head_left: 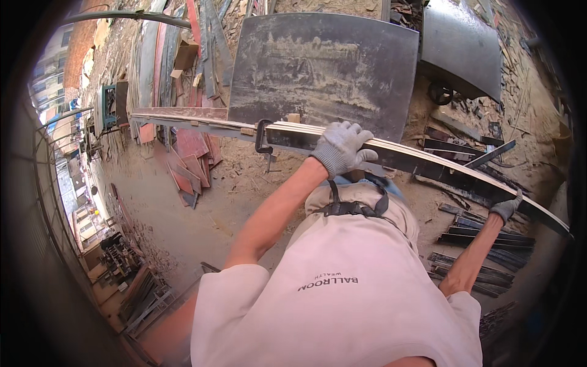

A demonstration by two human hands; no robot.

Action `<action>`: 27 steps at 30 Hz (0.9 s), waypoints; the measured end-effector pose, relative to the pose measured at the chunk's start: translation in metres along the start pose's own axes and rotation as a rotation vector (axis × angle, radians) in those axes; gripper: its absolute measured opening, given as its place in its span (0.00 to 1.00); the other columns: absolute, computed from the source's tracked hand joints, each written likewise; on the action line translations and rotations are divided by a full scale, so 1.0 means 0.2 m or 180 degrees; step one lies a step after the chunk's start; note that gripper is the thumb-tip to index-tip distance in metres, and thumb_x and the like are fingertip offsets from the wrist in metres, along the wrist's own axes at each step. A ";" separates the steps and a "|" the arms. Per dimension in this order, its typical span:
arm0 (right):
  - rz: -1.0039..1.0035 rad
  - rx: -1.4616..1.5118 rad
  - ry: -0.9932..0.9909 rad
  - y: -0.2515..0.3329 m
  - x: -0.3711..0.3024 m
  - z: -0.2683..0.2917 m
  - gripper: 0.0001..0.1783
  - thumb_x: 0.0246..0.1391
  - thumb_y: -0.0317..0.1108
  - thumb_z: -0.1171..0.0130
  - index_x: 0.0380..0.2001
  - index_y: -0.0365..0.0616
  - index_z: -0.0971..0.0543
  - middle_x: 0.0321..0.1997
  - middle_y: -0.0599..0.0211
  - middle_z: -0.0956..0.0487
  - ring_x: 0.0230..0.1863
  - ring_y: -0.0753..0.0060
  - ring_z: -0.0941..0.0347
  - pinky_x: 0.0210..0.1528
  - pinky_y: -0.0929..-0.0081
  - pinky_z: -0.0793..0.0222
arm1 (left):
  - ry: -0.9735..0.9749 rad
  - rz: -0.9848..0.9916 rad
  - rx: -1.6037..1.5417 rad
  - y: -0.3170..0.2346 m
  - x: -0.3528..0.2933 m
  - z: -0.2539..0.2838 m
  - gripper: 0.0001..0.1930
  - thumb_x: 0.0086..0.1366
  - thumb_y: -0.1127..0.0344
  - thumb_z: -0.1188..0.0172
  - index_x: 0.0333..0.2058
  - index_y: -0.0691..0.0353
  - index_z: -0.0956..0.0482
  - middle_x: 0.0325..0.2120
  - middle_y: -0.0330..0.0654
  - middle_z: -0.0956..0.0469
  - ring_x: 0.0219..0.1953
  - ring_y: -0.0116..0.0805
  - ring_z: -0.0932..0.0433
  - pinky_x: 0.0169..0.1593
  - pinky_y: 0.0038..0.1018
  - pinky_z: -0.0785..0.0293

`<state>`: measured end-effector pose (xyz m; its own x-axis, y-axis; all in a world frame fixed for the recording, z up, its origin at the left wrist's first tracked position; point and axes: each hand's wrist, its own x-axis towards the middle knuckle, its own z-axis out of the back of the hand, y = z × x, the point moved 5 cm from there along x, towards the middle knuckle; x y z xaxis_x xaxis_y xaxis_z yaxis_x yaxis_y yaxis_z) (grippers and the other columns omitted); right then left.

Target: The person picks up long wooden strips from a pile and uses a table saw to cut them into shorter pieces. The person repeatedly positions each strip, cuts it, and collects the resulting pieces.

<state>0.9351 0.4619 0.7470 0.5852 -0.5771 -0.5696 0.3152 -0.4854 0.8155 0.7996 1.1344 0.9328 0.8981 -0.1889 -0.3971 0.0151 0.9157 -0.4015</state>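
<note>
A stack of long plywood strips (428, 160), black-faced with pale edges, stretches from the middle of the view to the far right. My left hand (343, 150), in a grey knit glove, grips the stack near its left end, fingers over the top edge and thumb on the near side. Further right, my gloved right hand (507, 207) holds the same strips from below, thumb up by the edge. A dark C-clamp (263, 137) sits at the left end of the strips, on a long narrow rail (195, 122) running left. A small wood block (293, 117) stands just behind the strips.
Beyond the strips is a dark, sawdust-covered table (318, 67). A second metal-topped table (461, 49) with a handwheel (440, 93) stands at the far right. Reddish board offcuts (189, 162) lie on the left floor, and black strips (483, 238) are piled beside my right arm.
</note>
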 end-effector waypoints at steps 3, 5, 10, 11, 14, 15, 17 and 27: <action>-0.0184 -0.0002 -0.0066 -0.01 0.12 0.16 0.26 0.57 0.53 0.36 0.49 0.45 0.18 0.49 0.59 0.16 0.48 0.50 0.20 0.58 0.52 0.21 | -0.0145 -0.0031 -0.0059 0.14 0.05 -0.14 0.28 0.68 0.37 0.43 0.54 0.52 0.19 0.49 0.46 0.18 0.56 0.48 0.22 0.61 0.44 0.30; -0.0244 0.0062 -0.0090 -0.04 0.12 0.21 0.25 0.59 0.52 0.38 0.51 0.45 0.18 0.51 0.58 0.15 0.51 0.49 0.20 0.62 0.49 0.24 | 0.0013 0.0035 -0.0068 0.14 0.13 -0.22 0.26 0.68 0.40 0.41 0.54 0.52 0.19 0.50 0.45 0.18 0.57 0.45 0.23 0.62 0.43 0.32; -0.0259 0.0021 -0.0249 -0.09 0.08 0.26 0.22 0.61 0.51 0.40 0.49 0.45 0.17 0.49 0.59 0.15 0.47 0.50 0.19 0.57 0.50 0.20 | -0.0474 0.0036 -0.0060 0.18 0.18 -0.38 0.28 0.63 0.44 0.35 0.55 0.55 0.21 0.54 0.47 0.21 0.59 0.47 0.24 0.65 0.47 0.35; -0.0188 -0.0057 -0.0269 -0.11 0.08 0.24 0.20 0.61 0.50 0.39 0.46 0.46 0.17 0.46 0.59 0.14 0.43 0.51 0.18 0.53 0.50 0.19 | -0.0854 0.0038 0.0086 0.18 0.16 -0.39 0.29 0.62 0.44 0.34 0.55 0.56 0.22 0.54 0.47 0.22 0.58 0.48 0.24 0.66 0.49 0.35; 0.0186 -0.0078 -0.0459 0.05 0.19 0.41 0.22 0.58 0.50 0.37 0.46 0.43 0.18 0.45 0.50 0.15 0.44 0.43 0.19 0.54 0.49 0.19 | -0.2047 0.0299 -0.0123 0.22 0.06 -0.31 0.24 0.64 0.54 0.33 0.53 0.61 0.24 0.53 0.50 0.23 0.59 0.52 0.26 0.67 0.51 0.34; 0.0057 0.0066 -0.0399 0.20 0.26 0.54 0.27 0.57 0.52 0.37 0.49 0.40 0.19 0.48 0.44 0.16 0.45 0.39 0.19 0.56 0.48 0.21 | -0.2358 0.0442 -0.0292 0.31 0.01 -0.32 0.19 0.66 0.59 0.35 0.51 0.61 0.24 0.52 0.50 0.23 0.58 0.52 0.25 0.65 0.50 0.31; 0.0077 -0.0046 -0.0364 0.25 0.29 0.47 0.30 0.58 0.54 0.38 0.51 0.37 0.20 0.49 0.41 0.17 0.47 0.39 0.19 0.58 0.48 0.22 | -0.2821 0.0711 -0.0069 0.40 -0.10 -0.30 0.12 0.66 0.68 0.39 0.47 0.62 0.25 0.50 0.51 0.23 0.55 0.53 0.24 0.61 0.48 0.28; 0.0917 -0.0142 -0.0411 1.16 0.29 0.33 0.28 0.55 0.54 0.38 0.46 0.38 0.19 0.47 0.47 0.18 0.49 0.48 0.22 0.59 0.52 0.27 | 0.0784 0.2330 0.0775 0.81 -0.10 -0.55 0.18 0.68 0.57 0.43 0.50 0.59 0.16 0.53 0.50 0.19 0.56 0.53 0.21 0.55 0.43 0.23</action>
<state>0.9931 0.2719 0.8967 0.5564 -0.7666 -0.3205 0.1844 -0.2622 0.9472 0.7361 1.2477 0.7850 0.5951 0.4417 -0.6714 -0.4185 0.8835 0.2103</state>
